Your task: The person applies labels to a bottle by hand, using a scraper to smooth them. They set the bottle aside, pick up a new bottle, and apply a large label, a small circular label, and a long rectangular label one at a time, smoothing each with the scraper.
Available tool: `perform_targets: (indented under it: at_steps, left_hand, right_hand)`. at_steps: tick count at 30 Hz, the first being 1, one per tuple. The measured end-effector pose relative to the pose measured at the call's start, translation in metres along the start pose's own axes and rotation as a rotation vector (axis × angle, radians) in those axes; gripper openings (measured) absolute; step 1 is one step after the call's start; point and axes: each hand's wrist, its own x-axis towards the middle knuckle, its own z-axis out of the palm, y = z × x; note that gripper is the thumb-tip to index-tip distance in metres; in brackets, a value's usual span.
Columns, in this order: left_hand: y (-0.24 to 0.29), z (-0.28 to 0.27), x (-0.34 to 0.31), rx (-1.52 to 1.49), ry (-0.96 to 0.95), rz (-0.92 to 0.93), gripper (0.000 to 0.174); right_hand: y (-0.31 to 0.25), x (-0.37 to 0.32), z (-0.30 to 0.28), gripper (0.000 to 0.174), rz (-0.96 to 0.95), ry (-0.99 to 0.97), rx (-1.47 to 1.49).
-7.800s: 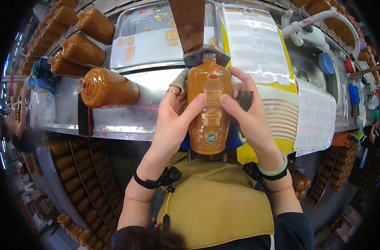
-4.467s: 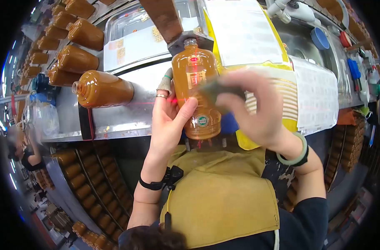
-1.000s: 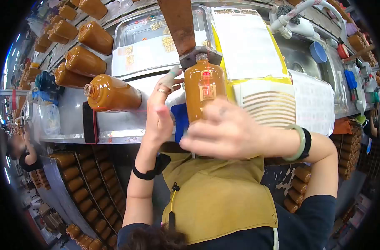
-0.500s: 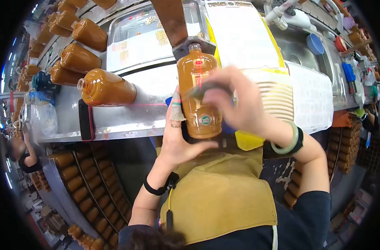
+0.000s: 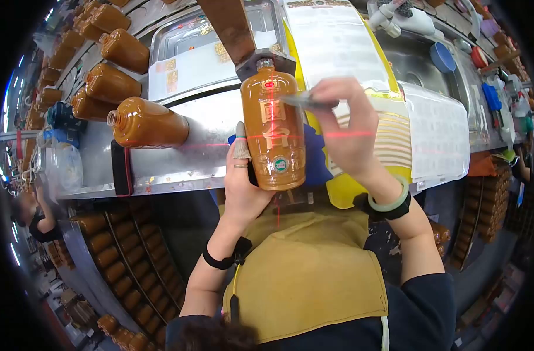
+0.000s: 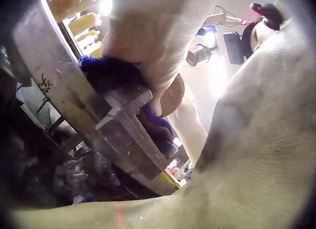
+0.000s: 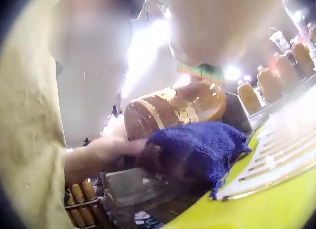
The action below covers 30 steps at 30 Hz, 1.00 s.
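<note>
A glossy brown bottle (image 5: 273, 131) with gold characters, a red seal and a round green emblem lies face up, its neck at a metal bracket (image 5: 266, 61). My left hand (image 5: 243, 187) holds it low on the left side, one finger wearing a knitted cover along its edge. In the left wrist view, the thumb is right at the bottle's round base (image 6: 174, 96). My right hand (image 5: 352, 126) pinches a thin, dark flat scraper (image 5: 307, 102), its tip over the upper gold character. The right wrist view shows a green edge of this scraper (image 7: 203, 71). A blue cloth (image 5: 317, 155) lies under the bottle.
Several brown bottles (image 5: 153, 123) stand at the left, near a dark red-edged strip (image 5: 122, 169). A metal tray (image 5: 156, 44) with gold stickers lies behind. White sheets (image 5: 337, 47) on yellow backing and gold-striped strips (image 5: 390, 137) lie right, beside a sink (image 5: 416, 67).
The right hand has moved from low over the bottle up to its right side with the scraper. The left hand, apart from the bottle a second ago, is now against its lower left.
</note>
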Motion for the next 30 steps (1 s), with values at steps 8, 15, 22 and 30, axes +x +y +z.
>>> perform_targets:
  at_steps: [8, 15, 22, 30]
  left_hand:
    - [0.010, -0.001, 0.004, 0.039, 0.069, -0.009, 0.077]
    - [0.047, -0.023, 0.008, 0.336, 0.144, 0.479, 0.090]
    - [0.016, -0.037, 0.023, -0.227, -0.027, 0.244, 0.113]
    - [-0.045, -0.045, 0.151, 0.582, -0.027, 0.120, 0.047]
  right_hand:
    - [-0.025, -0.010, -0.023, 0.035, -0.384, -0.462, -0.071]
    - [-0.011, 0.037, -0.031, 0.032, 0.005, 0.101, 0.049]
    - [-0.028, 0.017, -0.045, 0.028, 0.241, -0.009, 0.022]
    - [-0.024, -0.019, -0.029, 0.041, 0.469, -0.222, 0.021]
